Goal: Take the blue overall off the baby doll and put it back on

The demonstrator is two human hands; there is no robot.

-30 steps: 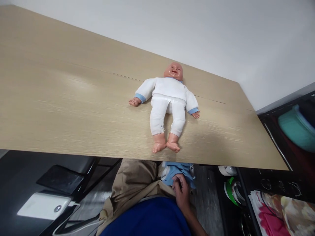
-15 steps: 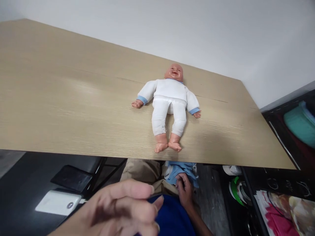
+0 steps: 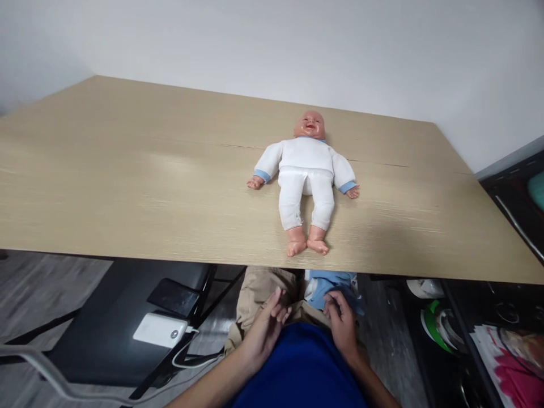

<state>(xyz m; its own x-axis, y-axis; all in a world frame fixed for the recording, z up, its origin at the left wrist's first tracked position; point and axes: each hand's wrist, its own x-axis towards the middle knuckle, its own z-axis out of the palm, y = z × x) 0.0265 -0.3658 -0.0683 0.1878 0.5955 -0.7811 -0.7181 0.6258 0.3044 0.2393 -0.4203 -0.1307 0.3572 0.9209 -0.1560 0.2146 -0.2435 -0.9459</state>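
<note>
A baby doll (image 3: 306, 156) with a bald head, white suit and blue cuffs lies face up on the wooden table (image 3: 127, 187). Its arms are spread and its bare feet point at the near edge. Below that edge, my left hand (image 3: 268, 324) hovers over my lap, fingers loosely bent and apart, with nothing in them. My right hand (image 3: 341, 320) rests on my lap beside a light blue and white cloth (image 3: 335, 283). Its fingers are slightly curled and apart, touching or close to the cloth, and I see nothing held in them.
On the left, a black chair seat (image 3: 102, 328) carries a dark phone (image 3: 173, 297) and a white power bank (image 3: 159, 330) with a cable (image 3: 182, 365). A dark shelf on the right holds a green-rimmed roll (image 3: 436, 326) and a pink item (image 3: 518, 371). A white wall stands behind the table.
My left hand has dropped from close in front of the camera to my lap. The view has shifted left, so the doll appears further right. My right hand stays by the cloth.
</note>
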